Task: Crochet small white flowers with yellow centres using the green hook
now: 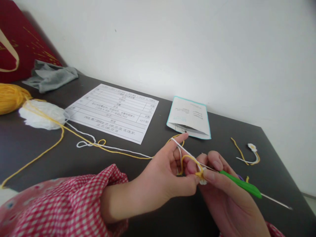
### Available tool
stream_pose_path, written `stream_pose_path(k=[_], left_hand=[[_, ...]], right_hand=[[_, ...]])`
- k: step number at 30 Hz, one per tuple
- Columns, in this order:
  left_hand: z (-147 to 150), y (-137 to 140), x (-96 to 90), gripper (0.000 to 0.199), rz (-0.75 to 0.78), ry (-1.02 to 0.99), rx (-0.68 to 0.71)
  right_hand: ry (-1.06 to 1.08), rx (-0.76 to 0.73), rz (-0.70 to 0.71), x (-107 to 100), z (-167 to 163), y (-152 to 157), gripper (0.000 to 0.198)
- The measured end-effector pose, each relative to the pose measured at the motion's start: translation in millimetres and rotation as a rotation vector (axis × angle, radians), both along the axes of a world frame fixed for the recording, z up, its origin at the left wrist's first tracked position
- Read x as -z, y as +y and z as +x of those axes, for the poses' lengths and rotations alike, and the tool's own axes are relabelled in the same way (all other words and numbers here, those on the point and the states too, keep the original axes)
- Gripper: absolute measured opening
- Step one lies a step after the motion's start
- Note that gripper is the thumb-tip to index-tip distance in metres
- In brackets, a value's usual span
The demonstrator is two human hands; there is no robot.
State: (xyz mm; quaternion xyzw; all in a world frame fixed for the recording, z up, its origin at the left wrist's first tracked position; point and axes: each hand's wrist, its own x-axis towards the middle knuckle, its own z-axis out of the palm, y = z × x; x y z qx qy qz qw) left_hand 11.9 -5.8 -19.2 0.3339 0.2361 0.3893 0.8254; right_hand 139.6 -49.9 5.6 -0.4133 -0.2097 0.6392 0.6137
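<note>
My left hand [170, 174] pinches a small yellow and white crochet piece [201, 176] between thumb and fingers. White yarn [186, 149] runs over its raised index finger down to the piece, and a loop of yellow yarn [183, 161] hangs beside it. My right hand [229, 191] is closed around a crochet hook [242, 184] with a green grip and metal ends. Its thumb and fingers meet the piece, where the hook's working tip is hidden. Both strands trail left to a white yarn ball [44, 115] and a yellow yarn ball [12, 98].
A printed pattern sheet [113, 113] lies behind my left hand, near the wall. To its right is a white packet with a turquoise edge [189, 117]. A small finished flower [252, 147] with yarn tails sits far right. A grey cloth [51, 77] and red bag [24, 42] occupy the back left.
</note>
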Motion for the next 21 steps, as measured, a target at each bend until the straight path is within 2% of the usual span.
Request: stream_pose_path(k=[8,12,21], left_hand=[[-1.7,1.4,-12.7,0.077,-0.153,0.002,0.027],[-3.0,2.2,-14.6,0.073,-0.152,-0.004,0.034],[1.0,4.6,-8.2,0.08,-0.102,0.001,0.014]], right_hand=[[0.049,0.001,-0.034,-0.4,0.7,-0.4,0.022],[0.036,0.013,-0.02,-0.6,0.0,0.0,0.023],[0.01,0.017,0.021,1.5,2.2,1.0,0.022]])
